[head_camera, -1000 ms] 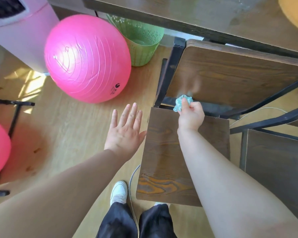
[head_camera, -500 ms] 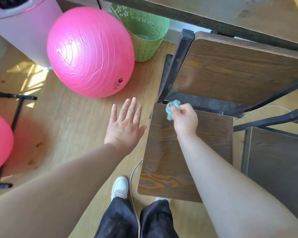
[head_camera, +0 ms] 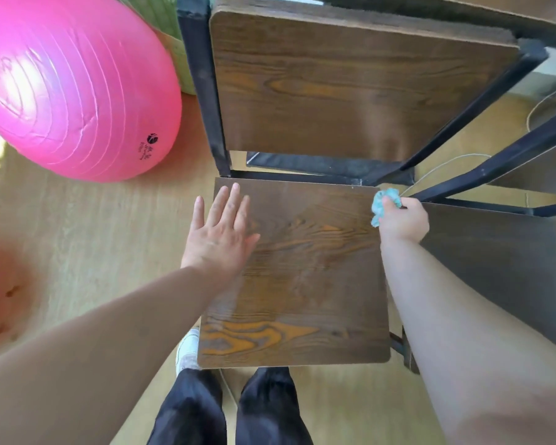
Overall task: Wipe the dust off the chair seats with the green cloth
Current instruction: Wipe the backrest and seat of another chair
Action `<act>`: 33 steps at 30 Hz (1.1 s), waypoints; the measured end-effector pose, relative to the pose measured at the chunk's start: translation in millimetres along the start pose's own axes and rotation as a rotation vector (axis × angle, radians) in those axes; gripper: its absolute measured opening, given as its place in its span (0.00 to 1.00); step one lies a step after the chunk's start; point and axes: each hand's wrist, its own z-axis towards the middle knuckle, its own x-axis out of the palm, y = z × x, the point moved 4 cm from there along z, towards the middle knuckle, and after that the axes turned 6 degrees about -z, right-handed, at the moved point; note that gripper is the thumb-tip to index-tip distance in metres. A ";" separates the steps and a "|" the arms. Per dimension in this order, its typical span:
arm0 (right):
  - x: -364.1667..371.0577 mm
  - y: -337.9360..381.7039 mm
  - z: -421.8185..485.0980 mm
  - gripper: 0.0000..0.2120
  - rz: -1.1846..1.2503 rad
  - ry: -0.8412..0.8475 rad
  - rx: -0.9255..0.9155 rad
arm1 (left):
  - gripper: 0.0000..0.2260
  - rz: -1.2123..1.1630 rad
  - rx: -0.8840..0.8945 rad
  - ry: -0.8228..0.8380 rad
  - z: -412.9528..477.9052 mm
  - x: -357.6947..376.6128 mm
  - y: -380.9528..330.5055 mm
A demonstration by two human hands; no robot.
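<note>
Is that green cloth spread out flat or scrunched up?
Scrunched up. The green cloth is a wad pinched in the right hand at the far right corner of the chair seat.

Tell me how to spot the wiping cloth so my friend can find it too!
Start at the big pink ball on the left, then look right to the brown wooden chair seat in the middle. At that seat's far right corner, the right hand grips the green cloth. It is the one small, soft, crumpled blue-green lump among hard brown wood and black metal bars.
</note>
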 end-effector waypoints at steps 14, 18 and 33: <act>35.5 -3.6 37.0 0.11 -0.108 0.019 -0.027 | 0.30 0.015 0.001 0.006 41.2 24.2 -44.2; 44.7 -1.1 22.9 0.11 -0.087 0.023 -0.029 | 0.30 0.017 -0.016 0.013 39.8 26.7 -39.9; 120.9 62.2 -58.5 0.12 -0.186 0.243 -0.314 | 0.30 -0.066 -0.157 -0.005 5.0 28.2 31.2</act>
